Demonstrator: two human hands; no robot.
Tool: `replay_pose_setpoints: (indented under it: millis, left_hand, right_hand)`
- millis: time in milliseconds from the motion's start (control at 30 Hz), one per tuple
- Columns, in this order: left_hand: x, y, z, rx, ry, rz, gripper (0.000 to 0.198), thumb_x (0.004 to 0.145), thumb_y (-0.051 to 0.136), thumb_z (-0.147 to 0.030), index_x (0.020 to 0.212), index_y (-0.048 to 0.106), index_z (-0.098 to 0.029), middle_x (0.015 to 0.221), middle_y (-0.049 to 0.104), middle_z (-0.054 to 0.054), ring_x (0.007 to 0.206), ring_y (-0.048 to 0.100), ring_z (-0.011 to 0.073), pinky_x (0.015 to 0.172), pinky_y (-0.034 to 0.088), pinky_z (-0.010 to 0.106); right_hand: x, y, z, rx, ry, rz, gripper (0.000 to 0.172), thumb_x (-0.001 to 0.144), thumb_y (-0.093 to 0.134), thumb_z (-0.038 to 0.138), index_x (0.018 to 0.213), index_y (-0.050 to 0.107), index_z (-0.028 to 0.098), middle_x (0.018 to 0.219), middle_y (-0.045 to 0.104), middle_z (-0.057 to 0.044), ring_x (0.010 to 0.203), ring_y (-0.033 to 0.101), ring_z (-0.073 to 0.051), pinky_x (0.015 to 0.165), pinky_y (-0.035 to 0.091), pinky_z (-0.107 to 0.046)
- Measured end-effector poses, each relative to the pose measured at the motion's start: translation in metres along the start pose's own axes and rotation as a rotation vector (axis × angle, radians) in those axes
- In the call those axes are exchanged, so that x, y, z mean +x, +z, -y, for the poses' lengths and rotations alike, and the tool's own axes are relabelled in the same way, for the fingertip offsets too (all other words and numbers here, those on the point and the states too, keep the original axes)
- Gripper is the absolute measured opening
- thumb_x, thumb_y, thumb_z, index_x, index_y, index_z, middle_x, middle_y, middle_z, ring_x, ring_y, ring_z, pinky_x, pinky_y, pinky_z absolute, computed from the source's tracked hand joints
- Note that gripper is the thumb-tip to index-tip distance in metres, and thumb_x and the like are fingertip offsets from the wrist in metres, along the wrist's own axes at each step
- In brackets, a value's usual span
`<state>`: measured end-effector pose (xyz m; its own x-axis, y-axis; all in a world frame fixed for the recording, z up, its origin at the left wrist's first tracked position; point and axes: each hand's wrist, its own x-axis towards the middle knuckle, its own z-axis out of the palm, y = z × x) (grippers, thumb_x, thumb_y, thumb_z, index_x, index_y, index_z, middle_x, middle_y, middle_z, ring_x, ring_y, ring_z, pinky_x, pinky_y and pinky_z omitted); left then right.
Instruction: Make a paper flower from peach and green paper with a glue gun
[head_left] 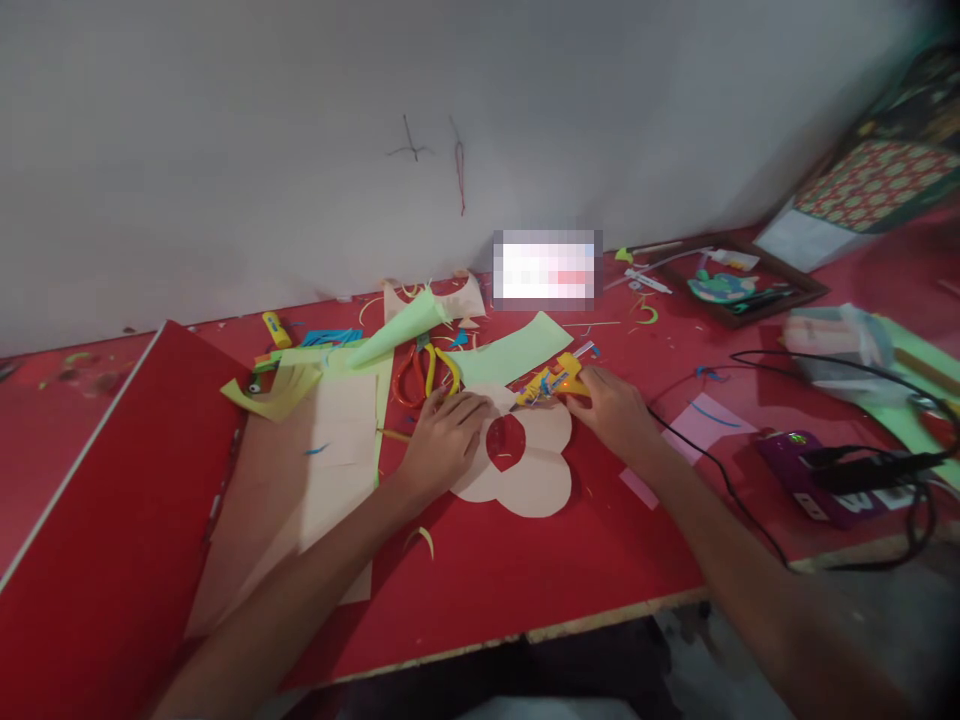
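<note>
On the red table lies a cream paper flower cut-out with a round hole in its middle. My left hand rests on the flower's left petals, its fingers stretched out flat. In my right hand is a yellow glue gun, a clear glue stick poking out of its back. The gun's nozzle points left, at the flower's upper edge; whether it touches the paper I cannot tell. Just beyond my left hand are scissors with red and yellow handles. A pale green paper strip lies behind the flower.
Cream and green sheets lie at the left beside a standing red board. A power box with black cables sits at the right, near pink paper. Behind are a brown-framed tray and paper scraps.
</note>
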<state>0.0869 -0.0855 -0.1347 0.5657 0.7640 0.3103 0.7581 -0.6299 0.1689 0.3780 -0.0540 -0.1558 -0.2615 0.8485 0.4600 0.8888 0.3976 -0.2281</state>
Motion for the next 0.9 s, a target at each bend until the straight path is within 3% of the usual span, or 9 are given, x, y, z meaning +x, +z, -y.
replay_pose_setpoints:
  millis: [333,500,667,900]
  left_hand:
    - [0.000,0.001,0.001,0.002,0.007,-0.015,0.036,0.104,0.043,-0.016,0.130,0.066,-0.023,0.136,0.072,0.006,0.130,0.062,0.0245,0.117,0.036,0.053]
    - [0.000,0.001,0.001,-0.002,0.015,-0.024,0.035,0.104,0.043,-0.016,0.128,0.067,-0.023,0.136,0.072,0.005,0.128,0.063,0.0239,0.116,0.037,0.052]
    - [-0.001,0.001,0.002,0.001,0.015,-0.022,0.035,0.103,0.044,-0.015,0.129,0.067,-0.023,0.136,0.072,0.006,0.129,0.063,0.0246,0.116,0.037,0.052]
    - [0.000,0.001,0.002,0.000,0.005,0.003,0.036,0.104,0.043,-0.017,0.131,0.067,-0.023,0.137,0.071,0.006,0.131,0.062,0.0238,0.119,0.036,0.053]
  right_hand:
    - [-0.001,-0.009,-0.020,0.038,-0.080,0.045,0.007,0.089,0.052,0.016,0.087,0.053,0.023,0.083,0.066,-0.007,0.076,0.063,-0.025,0.066,0.042,-0.033]
    - [-0.002,-0.014,-0.021,0.020,-0.115,0.058,0.010,0.098,0.050,0.026,0.090,0.055,0.022,0.087,0.067,-0.009,0.080,0.064,-0.026,0.068,0.044,-0.034]
    - [-0.002,-0.014,-0.016,-0.080,-0.093,0.032,0.031,0.099,0.056,0.051,0.094,0.056,0.020,0.086,0.066,-0.010,0.079,0.065,-0.028,0.065,0.042,-0.035]
    - [-0.003,-0.012,-0.019,-0.057,-0.122,0.053,0.020,0.098,0.057,0.040,0.095,0.057,0.020,0.090,0.067,-0.010,0.083,0.066,-0.028,0.067,0.043,-0.035]
